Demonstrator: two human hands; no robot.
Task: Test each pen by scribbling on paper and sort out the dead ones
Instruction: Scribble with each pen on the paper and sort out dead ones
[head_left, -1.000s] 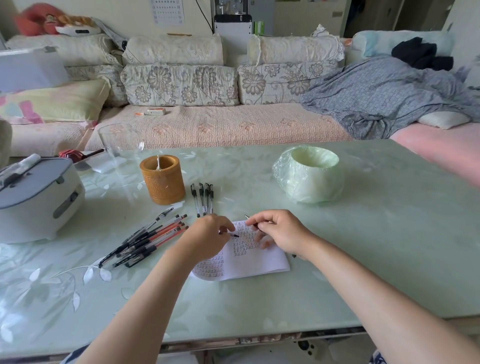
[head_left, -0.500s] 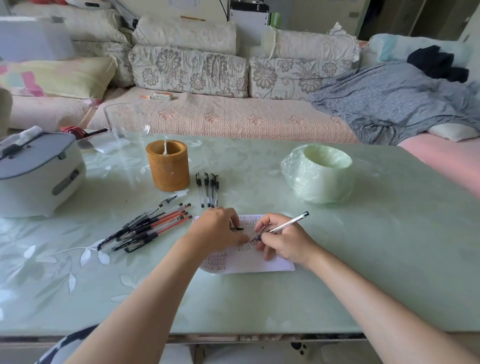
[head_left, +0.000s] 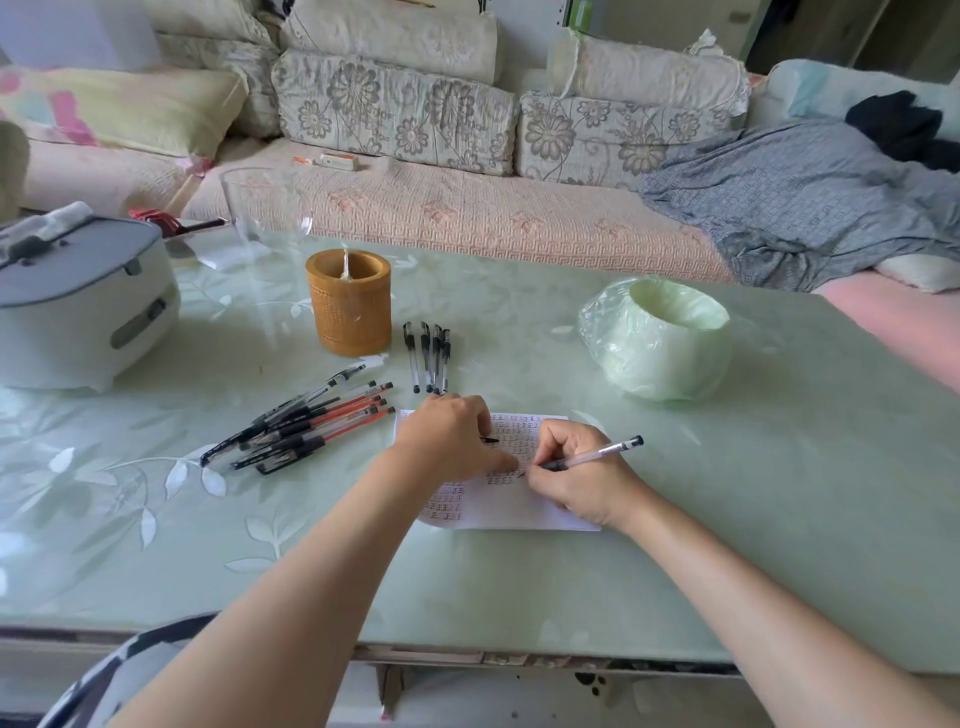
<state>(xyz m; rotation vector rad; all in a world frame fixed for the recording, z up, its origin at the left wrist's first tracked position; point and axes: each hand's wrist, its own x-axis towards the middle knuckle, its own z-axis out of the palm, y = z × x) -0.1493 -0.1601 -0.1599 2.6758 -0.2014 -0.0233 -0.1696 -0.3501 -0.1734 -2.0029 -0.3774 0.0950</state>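
- The tabletop (head_left: 727, 519) is glossy and pale green, with white leaf prints showing on its left half.
- A white paper (head_left: 519, 512) lies flat at the middle of the tabletop, towards the near edge. It is covered in rows of small written marks.
- The right hand (head_left: 582, 483) rests its heel on the paper's right part. Its thumb and curled fingers pinch a slim clear-barrelled pen (head_left: 597, 454) low down on the barrel. The tip is on the paper and the black end slants up to the right.
- The left hand (head_left: 452, 436) lies knuckles up on the paper's left part, with its thumb stretched along the sheet. Its fingers are curled under, and a small black piece (head_left: 491, 440) juts out from them.
- A loose pile of pens (head_left: 311, 431), with black and red barrels and dark grips, fans out just left of the paper.
- Four black-capped pens (head_left: 428, 358) lie side by side, just beyond the left hand.
- A round pen holder (head_left: 349, 304) with a woven tan surface stands beside the four pens, on their left.
- A fat roll of crinkled green plastic (head_left: 657, 343) sits towards the right of the tabletop.
- A smooth white and grey appliance (head_left: 83, 306) sits at the left edge.
- A clear glass vessel (head_left: 267, 208) stands at the far edge.
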